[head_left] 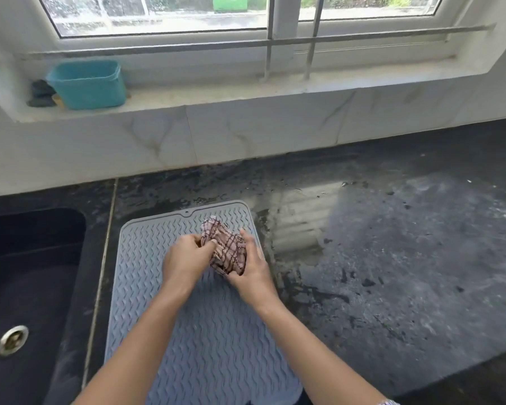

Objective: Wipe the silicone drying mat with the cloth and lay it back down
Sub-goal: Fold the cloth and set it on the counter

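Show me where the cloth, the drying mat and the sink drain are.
cloth (227, 249), head view, middle of the bunched checked fabric.
drying mat (216, 340), head view, bare ridged centre.
sink drain (11, 339), head view, metal ring.

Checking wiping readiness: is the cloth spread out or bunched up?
Bunched up: the cloth is a crumpled wad gripped between the left hand and right hand.

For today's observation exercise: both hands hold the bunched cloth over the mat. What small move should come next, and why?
Probably press the cloth down onto the mat and sweep it toward the near end: left hand and right hand grip it bunched near the far edge, leaving most ridges uncovered.
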Tool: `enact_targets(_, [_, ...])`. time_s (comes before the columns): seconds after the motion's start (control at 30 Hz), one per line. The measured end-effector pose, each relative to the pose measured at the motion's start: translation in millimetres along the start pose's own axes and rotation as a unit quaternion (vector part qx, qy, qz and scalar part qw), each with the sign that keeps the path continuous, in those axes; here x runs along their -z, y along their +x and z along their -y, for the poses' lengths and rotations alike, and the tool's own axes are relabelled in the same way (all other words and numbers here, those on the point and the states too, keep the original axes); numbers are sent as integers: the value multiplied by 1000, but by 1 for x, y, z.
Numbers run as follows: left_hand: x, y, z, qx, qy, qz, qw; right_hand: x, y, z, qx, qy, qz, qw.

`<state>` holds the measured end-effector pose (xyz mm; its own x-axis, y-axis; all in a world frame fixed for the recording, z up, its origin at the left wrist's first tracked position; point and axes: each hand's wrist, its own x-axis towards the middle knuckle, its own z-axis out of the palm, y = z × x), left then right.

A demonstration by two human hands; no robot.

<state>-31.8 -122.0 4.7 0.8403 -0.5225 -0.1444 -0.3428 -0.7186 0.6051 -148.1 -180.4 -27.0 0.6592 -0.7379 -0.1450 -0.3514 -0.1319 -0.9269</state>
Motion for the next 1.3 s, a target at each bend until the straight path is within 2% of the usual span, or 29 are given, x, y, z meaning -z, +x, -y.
enact_targets(0.07, [1, 3, -3, -25, 51, -20, 998, -3, -2, -2, 40, -51, -9, 998])
enact_targets(0.13, [-1, 6, -10, -42, 101, -3, 994, -3, -3, -2, 65, -87, -15, 994])
enact_targets(0.2, [0, 13, -20, -36, 129, 45, 990, 0, -2, -2, 54, -121, -16, 991])
enact_targets(0.27, [3, 22, -29, -32, 168, 76, 982, 5, 1, -2, 24, -204, -25, 978])
enact_targets(0.33, [7, 28, -39, -50, 210, 71, 974, 10, 3, 1, 27, -268, -63, 961])
enact_targets(0.4, [11, 29, -48, -79, 207, 53, 974, 12, 4, 9, 72, -274, -93, 954])
enact_targets(0.57, [16, 25, -59, -122, 123, 54, 983, 14, 15, 27, 55, -216, -102, 970])
enact_targets(0.63, [20, 26, -58, -150, 71, 83, 983, 24, 22, 30, 46, -149, -75, 985])
enact_targets(0.67, [25, 26, -57, -192, 66, 79, 976, 31, 28, 29, 24, -112, -45, 992])
enact_targets(0.7, [32, 26, -56, -266, 92, 46, 959, 38, 32, 30, 2, -75, -12, 997])
enact_targets(0.77, [46, 32, -55, -431, 160, -26, 888, 51, 38, 32, -12, -19, 52, 998])
enact_targets(0.83, [52, 46, -62, -526, 145, 29, 837, 62, 41, 38, -1, 32, 114, 993])
enact_targets(0.9, [56, 59, -72, -538, 77, 149, 826, 72, 45, 46, 4, 125, 171, 977])
enact_targets(0.97, [57, 65, -82, -538, 47, 204, 817, 79, 46, 54, 14, 198, 198, 960])
enact_targets(1.07, [56, 69, -89, -576, 63, 191, 792, 81, 48, 52, 5, 264, 194, 945])
enact_targets(1.17, [50, 69, -90, -604, 74, 138, 781, 83, 47, 47, -1, 260, 188, 947])
enact_targets(1.23, [42, 64, -92, -596, 85, 99, 792, 86, 40, 43, -12, 217, 174, 961])
enact_targets(1.3, [36, 63, -91, -560, 86, 70, 821, 91, 29, 35, -48, 98, 168, 980])
